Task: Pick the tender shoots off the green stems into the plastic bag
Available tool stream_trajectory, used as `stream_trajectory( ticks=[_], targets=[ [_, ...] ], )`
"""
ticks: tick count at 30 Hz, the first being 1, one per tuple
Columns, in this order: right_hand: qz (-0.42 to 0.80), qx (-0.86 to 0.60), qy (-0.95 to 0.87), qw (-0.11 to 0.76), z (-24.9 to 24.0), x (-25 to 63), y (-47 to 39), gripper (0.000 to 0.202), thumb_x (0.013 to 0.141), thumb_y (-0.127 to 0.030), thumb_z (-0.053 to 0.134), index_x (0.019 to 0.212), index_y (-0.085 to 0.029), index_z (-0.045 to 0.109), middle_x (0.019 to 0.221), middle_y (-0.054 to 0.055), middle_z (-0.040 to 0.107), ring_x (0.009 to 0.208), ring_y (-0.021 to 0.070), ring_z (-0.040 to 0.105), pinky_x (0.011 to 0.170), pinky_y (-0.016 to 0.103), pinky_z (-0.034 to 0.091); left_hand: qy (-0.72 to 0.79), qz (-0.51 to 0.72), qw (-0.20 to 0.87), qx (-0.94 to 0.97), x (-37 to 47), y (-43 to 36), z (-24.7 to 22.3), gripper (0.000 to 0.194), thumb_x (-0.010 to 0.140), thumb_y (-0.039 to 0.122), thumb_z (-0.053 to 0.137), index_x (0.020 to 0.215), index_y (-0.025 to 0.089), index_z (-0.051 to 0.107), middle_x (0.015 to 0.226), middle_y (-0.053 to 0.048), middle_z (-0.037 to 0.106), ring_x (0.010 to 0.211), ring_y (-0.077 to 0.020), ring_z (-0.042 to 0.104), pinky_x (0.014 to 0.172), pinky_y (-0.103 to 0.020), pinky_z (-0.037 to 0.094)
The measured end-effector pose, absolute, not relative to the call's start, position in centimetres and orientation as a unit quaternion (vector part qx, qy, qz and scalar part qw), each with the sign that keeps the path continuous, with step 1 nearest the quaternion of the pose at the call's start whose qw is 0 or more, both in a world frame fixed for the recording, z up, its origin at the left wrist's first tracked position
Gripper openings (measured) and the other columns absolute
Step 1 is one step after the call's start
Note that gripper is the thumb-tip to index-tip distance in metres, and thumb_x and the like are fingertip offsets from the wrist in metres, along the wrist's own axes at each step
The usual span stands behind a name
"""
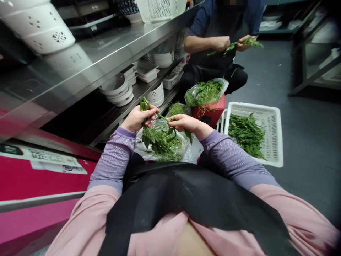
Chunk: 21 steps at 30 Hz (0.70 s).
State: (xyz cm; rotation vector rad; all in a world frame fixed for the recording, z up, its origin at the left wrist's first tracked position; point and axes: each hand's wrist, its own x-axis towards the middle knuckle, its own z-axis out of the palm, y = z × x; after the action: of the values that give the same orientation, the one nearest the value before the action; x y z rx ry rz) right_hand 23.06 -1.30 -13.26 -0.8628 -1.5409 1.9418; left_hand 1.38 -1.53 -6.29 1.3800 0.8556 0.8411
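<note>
Black apron (183, 192) closest; left hand (138, 118) clutching stems (141, 103), right hand (183, 122) pinching one stalk (162, 116), and tugging too hard could snap it!

Bkgd dim w/ counter (117, 52) glare, edges blurry.

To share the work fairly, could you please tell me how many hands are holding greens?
4: the wearer's left hand and wearer's right hand, above the bagged greens; and the co-worker's right hand and co-worker's left hand, farther off, at upper right. None appears hidden.
</note>
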Motion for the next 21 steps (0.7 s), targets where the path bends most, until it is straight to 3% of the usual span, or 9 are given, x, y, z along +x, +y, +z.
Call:
stream_trajectory(
  ticks=[4, 8, 10, 14, 18, 21],
  targets=[
    [0.659, -0.307, -0.632, 0.268, -13.3, 23.4, -1.1, 0.032, 0.072, -0.032, 0.071, 0.095, -0.012, 0.062, 0.061, -0.006, 0.045, 0.044, 0.0018, 0.027, 0.040, 0.018, 0.017, 0.379, 0.375, 0.586, 0.610, 1.5, -2.1, -3.9, 0.027, 0.069, 0.031, 0.074, 0.082, 0.009, 0.067, 0.063, -0.004, 0.062, 0.033, -0.0044, 0.039, 0.033, -0.021, 0.035],
    [0.630, -0.299, -0.641, 0.322, -13.6, 23.3, -1.2, 0.038, 0.074, -0.032, 0.065, 0.106, -0.013, 0.063, 0.059, -0.007, 0.044, 0.044, 0.0032, 0.027, 0.041, 0.019, 0.019, 0.376, 0.385, 0.577, 0.614, 1.3, -2.4, -2.1, 0.024, 0.069, 0.029, 0.073, 0.082, 0.010, 0.067, 0.062, -0.004, 0.063, 0.031, -0.0035, 0.037, 0.032, -0.019, 0.032],
    [0.576, -0.345, -0.636, 0.380, -13.6, 22.9, -1.7, 0.032, 0.076, -0.032, 0.060, 0.100, -0.012, 0.065, 0.055, -0.006, 0.044, 0.045, 0.0048, 0.030, 0.043, 0.020, 0.023, 0.377, 0.395, 0.573, 0.612, 1.1, -2.3, -1.7, 0.023, 0.069, 0.028, 0.073, 0.082, 0.010, 0.067, 0.062, -0.003, 0.063, 0.031, -0.0032, 0.036, 0.031, -0.019, 0.032],
    [0.345, -0.470, -0.624, 0.520, -13.3, 21.1, -4.2, 0.024, 0.078, -0.034, 0.056, 0.076, -0.012, 0.065, 0.062, 0.001, 0.056, 0.056, 0.0092, 0.043, 0.055, 0.023, 0.034, 0.382, 0.423, 0.556, 0.605, 1.1, -2.3, -1.5, 0.021, 0.069, 0.027, 0.073, 0.081, 0.011, 0.065, 0.062, -0.002, 0.063, 0.031, -0.0029, 0.035, 0.032, -0.018, 0.033],
    [0.257, -0.513, -0.692, 0.438, -13.8, 18.9, -5.9, 0.033, 0.080, -0.045, 0.058, 0.072, -0.014, 0.068, 0.058, 0.002, 0.058, 0.055, 0.0109, 0.045, 0.057, 0.025, 0.032, 0.398, 0.443, 0.524, 0.609, 2.3, -3.1, -1.9, 0.022, 0.070, 0.029, 0.072, 0.081, 0.012, 0.064, 0.063, -0.002, 0.063, 0.031, -0.0031, 0.036, 0.032, -0.019, 0.034],
    [0.227, -0.548, -0.698, 0.401, -14.5, 17.9, -5.0, 0.033, 0.084, -0.043, 0.054, 0.077, -0.015, 0.070, 0.059, 0.003, 0.059, 0.054, 0.0120, 0.046, 0.057, 0.025, 0.030, 0.402, 0.457, 0.501, 0.615, 3.3, -4.0, -2.5, 0.022, 0.072, 0.031, 0.070, 0.082, 0.013, 0.064, 0.065, -0.003, 0.065, 0.031, -0.0033, 0.037, 0.032, -0.019, 0.034]
  ],
)
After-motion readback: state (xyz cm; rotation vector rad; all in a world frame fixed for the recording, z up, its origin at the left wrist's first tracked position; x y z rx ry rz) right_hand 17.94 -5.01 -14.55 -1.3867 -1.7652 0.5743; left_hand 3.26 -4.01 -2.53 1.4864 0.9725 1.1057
